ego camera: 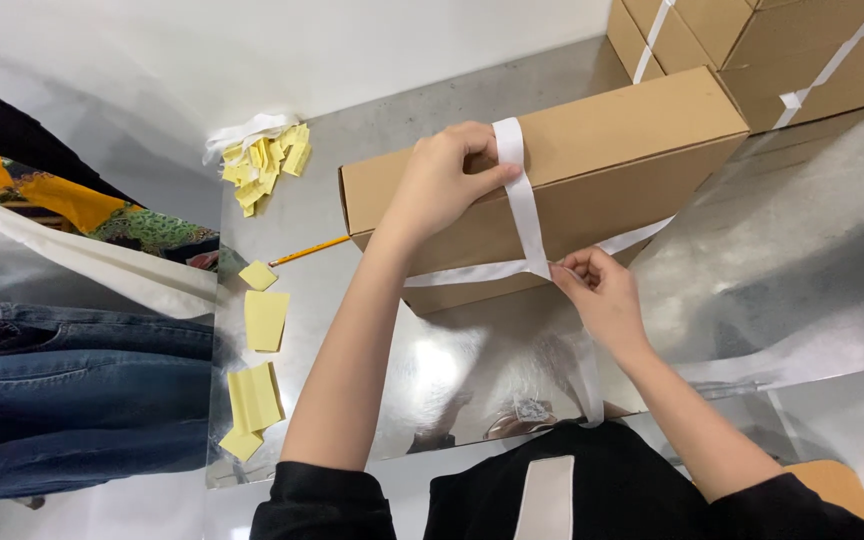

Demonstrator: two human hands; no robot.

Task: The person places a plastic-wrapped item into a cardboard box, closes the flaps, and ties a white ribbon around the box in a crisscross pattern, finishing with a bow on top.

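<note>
A flat brown cardboard box [592,140] lies on a shiny metal table [472,360]. A white ribbon [524,215] runs over its top and along its front side, crossing at the front. My left hand [442,185] presses the ribbon against the box's top edge, thumb on the strip. At the box's lower front, my right hand [602,290] pinches the ribbon where the strips cross. A loose ribbon end hangs down toward my black top.
Yellow paper slips [265,320] lie on the table's left side, with a heap of them [267,165] and white scraps behind. A pencil [309,250] lies by the box. More ribbon-tied boxes [772,50] stand at the back right. Jeans [62,390] and clothes hang left.
</note>
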